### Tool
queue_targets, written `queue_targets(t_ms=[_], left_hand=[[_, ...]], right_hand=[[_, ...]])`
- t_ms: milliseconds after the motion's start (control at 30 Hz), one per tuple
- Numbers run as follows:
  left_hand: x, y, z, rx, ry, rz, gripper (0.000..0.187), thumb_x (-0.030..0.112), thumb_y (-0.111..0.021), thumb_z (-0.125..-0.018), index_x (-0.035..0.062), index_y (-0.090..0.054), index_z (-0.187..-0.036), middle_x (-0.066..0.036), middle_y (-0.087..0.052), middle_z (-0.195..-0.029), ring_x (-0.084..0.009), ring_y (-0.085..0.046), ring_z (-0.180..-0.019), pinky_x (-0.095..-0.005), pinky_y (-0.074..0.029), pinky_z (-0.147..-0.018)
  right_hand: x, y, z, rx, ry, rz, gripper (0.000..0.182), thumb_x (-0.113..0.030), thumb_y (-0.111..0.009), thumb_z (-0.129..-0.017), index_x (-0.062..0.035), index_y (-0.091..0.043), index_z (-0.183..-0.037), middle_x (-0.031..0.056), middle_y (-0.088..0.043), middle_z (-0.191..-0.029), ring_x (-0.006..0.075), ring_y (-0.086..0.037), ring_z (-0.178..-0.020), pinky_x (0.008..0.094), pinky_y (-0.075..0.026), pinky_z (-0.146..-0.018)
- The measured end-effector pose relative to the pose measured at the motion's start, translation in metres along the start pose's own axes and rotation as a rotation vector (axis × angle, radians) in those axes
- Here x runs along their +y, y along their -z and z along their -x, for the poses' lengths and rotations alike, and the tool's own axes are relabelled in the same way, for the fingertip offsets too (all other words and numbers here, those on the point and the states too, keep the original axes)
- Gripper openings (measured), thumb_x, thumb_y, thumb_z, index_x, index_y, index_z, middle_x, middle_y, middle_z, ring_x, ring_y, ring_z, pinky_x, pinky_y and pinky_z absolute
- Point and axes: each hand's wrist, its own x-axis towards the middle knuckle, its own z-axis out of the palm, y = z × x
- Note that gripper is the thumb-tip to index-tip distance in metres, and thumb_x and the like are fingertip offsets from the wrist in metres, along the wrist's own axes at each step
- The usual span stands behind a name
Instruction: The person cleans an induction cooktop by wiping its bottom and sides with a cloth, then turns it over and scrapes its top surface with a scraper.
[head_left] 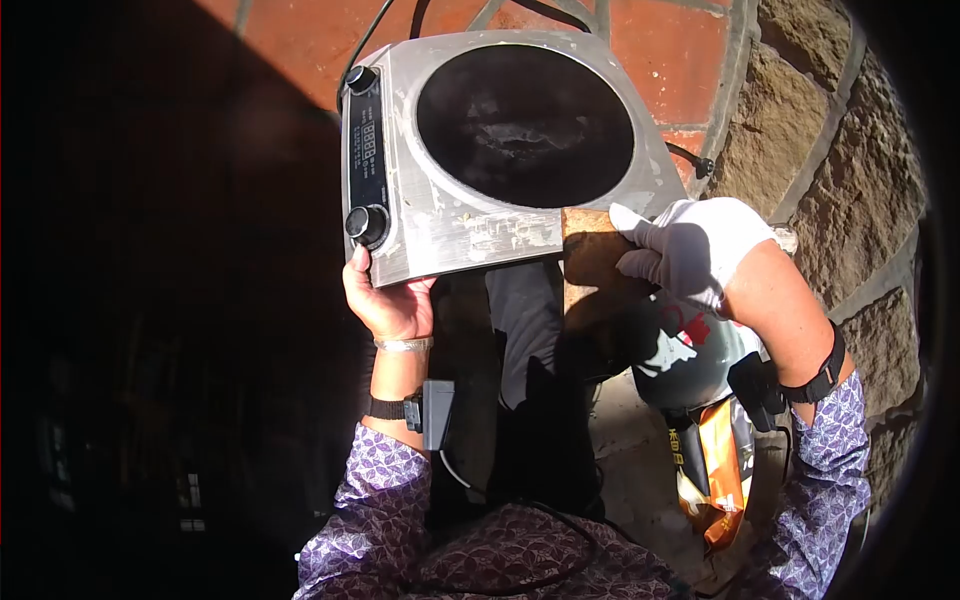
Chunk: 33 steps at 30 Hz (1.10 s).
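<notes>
A steel induction cooker (485,228) with a round black glass top (525,125) is tilted up in front of me. Its control panel (367,150) has a display and two black knobs and faces left. My left hand (388,298) is bare and grips the near left corner, thumb at the side by the lower knob (367,225) and fingers underneath. In a white glove, my right hand (695,250) is closed on a flat brown rectangular block (590,245), its exact kind unclear. The block lies against the cooker's near edge, where the steel shows pale worn patches and residue.
Black cables (690,158) run behind and beside the cooker over red tiles (665,65). A stone-paved surface (840,150) lies on the right. Below my right hand are a rounded greenish container (700,365) and an orange-and-black packet (720,465). Deep shadow covers the left.
</notes>
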Motion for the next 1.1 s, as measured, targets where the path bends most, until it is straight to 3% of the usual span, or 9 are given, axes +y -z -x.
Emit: queue_targets(t_ms=[67, 233, 400, 600, 733, 800, 867, 1000, 1100], left_hand=[[-0.001, 0.003, 0.001, -0.016, -0.008, -0.014, 0.047, 0.037, -0.051, -0.085, 0.0058, -0.054, -0.12, -0.011, -0.059, -0.118, -0.0308, -0.06, -0.104, -0.0473, -0.055, -0.071], [0.002, 0.003, -0.003, -0.03, -0.007, -0.004, 0.049, 0.039, -0.05, -0.087, 0.0056, -0.052, -0.122, -0.011, -0.057, -0.121, -0.0317, -0.061, -0.103, -0.0484, -0.055, -0.071], [0.001, -0.004, 0.001, -0.03, -0.018, -0.017, 0.05, 0.04, -0.049, -0.088, 0.0063, -0.051, -0.124, -0.012, -0.056, -0.123, -0.0337, -0.06, -0.106, -0.0534, -0.056, -0.076], [0.001, -0.002, -0.001, -0.023, 0.014, -0.005, 0.047, 0.039, -0.047, -0.089, 0.0076, -0.051, -0.124, -0.011, -0.057, -0.122, -0.0326, -0.06, -0.106, -0.0503, -0.056, -0.073], [0.0, 0.001, -0.002, -0.022, 0.017, -0.015, 0.046, 0.04, -0.047, -0.089, 0.0085, -0.052, -0.123, -0.011, -0.058, -0.121, -0.0313, -0.061, -0.104, -0.0475, -0.056, -0.07], [-0.002, -0.004, 0.0, 0.048, -0.01, -0.012, 0.045, 0.04, -0.046, -0.09, 0.009, -0.053, -0.122, -0.01, -0.059, -0.12, -0.0305, -0.062, -0.101, -0.0462, -0.056, -0.068], [-0.001, 0.001, -0.002, 0.003, -0.003, -0.006, 0.045, 0.04, -0.046, -0.09, 0.0091, -0.053, -0.122, -0.01, -0.059, -0.12, -0.0305, -0.061, -0.102, -0.0469, -0.055, -0.069], [-0.001, 0.003, -0.003, -0.023, 0.012, 0.01, 0.046, 0.041, -0.044, -0.091, 0.0092, -0.053, -0.123, -0.01, -0.058, -0.121, -0.0306, -0.061, -0.105, -0.0494, -0.055, -0.072], [-0.002, -0.005, 0.001, 0.013, 0.004, 0.007, 0.047, 0.041, -0.043, -0.091, 0.0089, -0.052, -0.124, -0.01, -0.058, -0.123, -0.0313, -0.06, -0.106, -0.0498, -0.055, -0.071]], right_hand=[[0.0, 0.008, -0.01, -0.362, -0.223, 0.179, 0.033, -0.037, -0.056, -0.089, -0.009, -0.066, -0.104, 0.0153, -0.066, -0.079, 0.0342, -0.063, -0.073, 0.0402, -0.049, -0.065], [-0.002, -0.001, -0.007, -0.15, -0.002, 0.146, 0.036, -0.039, -0.055, -0.088, -0.0091, -0.062, -0.108, 0.0156, -0.067, -0.082, 0.0333, -0.065, -0.076, 0.0419, -0.051, -0.068], [0.007, 0.015, 0.016, -0.23, -0.216, 0.247, 0.033, -0.035, -0.062, -0.084, -0.0117, -0.068, -0.105, 0.0164, -0.062, -0.074, 0.0338, -0.061, -0.067, 0.0408, -0.048, -0.06], [-0.005, 0.001, 0.009, -0.01, 0.039, -0.015, 0.026, -0.031, -0.058, -0.085, -0.0081, -0.066, -0.094, 0.0151, -0.065, -0.076, 0.0339, -0.064, -0.075, 0.0422, -0.05, -0.067], [-0.002, 0.019, 0.011, -0.334, -0.228, 0.217, 0.032, -0.034, -0.054, -0.088, -0.0066, -0.067, -0.1, 0.0157, -0.066, -0.08, 0.0333, -0.064, -0.081, 0.0412, -0.05, -0.071], [-0.001, -0.003, 0.016, -0.273, -0.194, 0.206, 0.032, -0.033, -0.052, -0.089, -0.0057, -0.065, -0.1, 0.0156, -0.066, -0.08, 0.0338, -0.064, -0.08, 0.0402, -0.05, -0.07], [-0.005, -0.021, 0.02, 0.015, -0.038, -0.182, 0.029, -0.03, -0.055, -0.088, -0.0048, -0.065, -0.1, 0.0151, -0.066, -0.078, 0.0338, -0.063, -0.076, 0.0384, -0.049, -0.068], [-0.012, 0.01, 0.014, -0.32, -0.277, 0.039, 0.027, -0.017, -0.064, -0.083, -0.003, -0.064, -0.106, 0.0148, -0.065, -0.085, 0.0279, -0.06, -0.075, 0.0355, -0.047, -0.068], [-0.002, 0.006, 0.022, -0.15, -0.144, -0.237, 0.029, -0.016, -0.064, -0.083, -0.004, -0.063, -0.109, 0.0151, -0.064, -0.085, 0.0268, -0.061, -0.073, 0.0349, -0.048, -0.067]])
